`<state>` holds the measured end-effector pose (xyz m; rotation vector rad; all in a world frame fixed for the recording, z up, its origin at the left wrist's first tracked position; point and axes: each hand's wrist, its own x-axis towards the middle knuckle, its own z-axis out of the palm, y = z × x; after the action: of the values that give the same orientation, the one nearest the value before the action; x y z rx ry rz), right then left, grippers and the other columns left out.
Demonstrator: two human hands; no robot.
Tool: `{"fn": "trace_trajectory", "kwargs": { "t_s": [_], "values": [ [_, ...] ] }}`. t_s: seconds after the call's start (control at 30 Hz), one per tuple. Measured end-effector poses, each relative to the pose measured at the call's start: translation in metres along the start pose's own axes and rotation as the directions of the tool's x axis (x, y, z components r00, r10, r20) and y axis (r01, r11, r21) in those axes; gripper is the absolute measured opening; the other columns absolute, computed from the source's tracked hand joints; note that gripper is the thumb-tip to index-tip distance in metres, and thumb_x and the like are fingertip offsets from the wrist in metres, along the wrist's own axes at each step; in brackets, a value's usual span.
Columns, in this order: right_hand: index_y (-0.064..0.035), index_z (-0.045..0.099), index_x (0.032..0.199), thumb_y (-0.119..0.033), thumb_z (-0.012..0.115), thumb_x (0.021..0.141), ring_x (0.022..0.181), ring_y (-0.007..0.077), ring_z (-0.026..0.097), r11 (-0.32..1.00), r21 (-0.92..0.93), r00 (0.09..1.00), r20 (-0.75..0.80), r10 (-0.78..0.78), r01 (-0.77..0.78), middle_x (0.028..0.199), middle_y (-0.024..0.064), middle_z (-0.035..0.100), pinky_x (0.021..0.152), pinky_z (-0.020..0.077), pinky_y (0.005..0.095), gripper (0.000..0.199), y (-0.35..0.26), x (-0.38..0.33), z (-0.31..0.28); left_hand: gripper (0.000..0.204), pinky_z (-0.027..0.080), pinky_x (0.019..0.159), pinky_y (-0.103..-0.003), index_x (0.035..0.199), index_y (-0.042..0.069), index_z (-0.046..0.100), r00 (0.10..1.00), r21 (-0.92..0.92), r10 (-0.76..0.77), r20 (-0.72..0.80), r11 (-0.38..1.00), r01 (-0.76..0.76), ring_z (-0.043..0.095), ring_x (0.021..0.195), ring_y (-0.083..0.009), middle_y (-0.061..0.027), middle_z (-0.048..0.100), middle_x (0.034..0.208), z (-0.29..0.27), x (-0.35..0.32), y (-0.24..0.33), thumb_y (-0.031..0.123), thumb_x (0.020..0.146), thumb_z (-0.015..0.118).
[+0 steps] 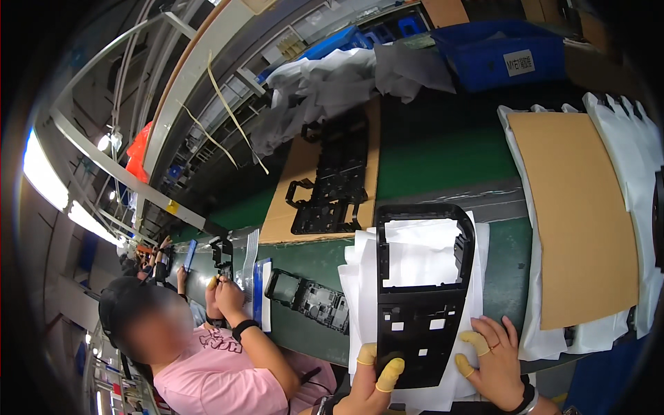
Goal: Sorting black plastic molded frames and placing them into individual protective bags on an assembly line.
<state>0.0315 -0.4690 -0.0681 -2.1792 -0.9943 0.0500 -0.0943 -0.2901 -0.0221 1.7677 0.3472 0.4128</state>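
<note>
A black plastic frame (408,315) with a large window at its far end and small cutouts lies over a stack of white sheets (481,256). My left hand (370,384), with yellow finger cots on thumb and finger, grips its lower left edge. To the right of the frame, my right hand (496,363) rests over the sheets with its fingers apart, holding nothing. It also wears yellow cots and sits just off the frame's edge.
Another black frame (308,299) lies to the left, beside a co-worker (235,366) handling a black part. More black frames (332,180) lie on cardboard beyond. A cardboard sheet (577,221) covers white-wrapped pieces at right. A blue bin (477,59) stands at the back.
</note>
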Motion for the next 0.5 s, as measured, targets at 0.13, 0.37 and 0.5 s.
{"fn": "trace_trajectory", "kwargs": {
  "t_s": [0.13,0.37,0.5],
  "values": [
    [-0.0081,0.057,0.102,-0.025,0.066,0.074,0.116,0.0305,0.045,1.0,0.009,1.0,0.018,0.007,-0.007,0.118,0.0107,0.05,0.104,0.0229,0.0507,0.034,-0.001,0.001,0.0,0.033,0.041,0.084,-0.028,0.125,0.002,0.037,0.999,-0.004,0.019,-0.028,1.0,-0.019,0.05,0.095,-0.0132,-0.0064,0.052,0.11,0.0,0.001,0.001,0.011,0.095,0.044],
    [-0.0059,0.056,0.103,-0.026,0.065,0.074,0.116,0.0317,0.044,0.999,-0.043,1.0,0.009,-0.008,0.008,0.118,0.0116,0.049,0.104,0.0232,0.0509,0.037,-0.003,0.001,0.0,0.04,0.038,0.086,-0.025,0.13,0.006,0.036,0.943,-0.47,-0.302,0.141,0.818,0.332,0.048,0.098,-0.0094,-0.0052,0.052,0.114,-0.001,0.04,0.057,0.027,0.096,0.044],
    [-0.0047,0.055,0.104,-0.027,0.064,0.074,0.117,0.0323,0.043,0.999,-0.05,1.0,0.03,0.0,0.001,0.118,0.0122,0.049,0.104,0.0232,0.0514,0.038,-0.003,0.002,-0.002,0.044,0.043,0.09,-0.033,0.133,0.007,0.03,0.926,-0.611,-0.299,0.232,0.695,0.378,0.051,0.109,-0.0141,-0.0073,0.049,0.121,0.001,0.063,0.078,0.029,0.097,0.043]
  ]
}}
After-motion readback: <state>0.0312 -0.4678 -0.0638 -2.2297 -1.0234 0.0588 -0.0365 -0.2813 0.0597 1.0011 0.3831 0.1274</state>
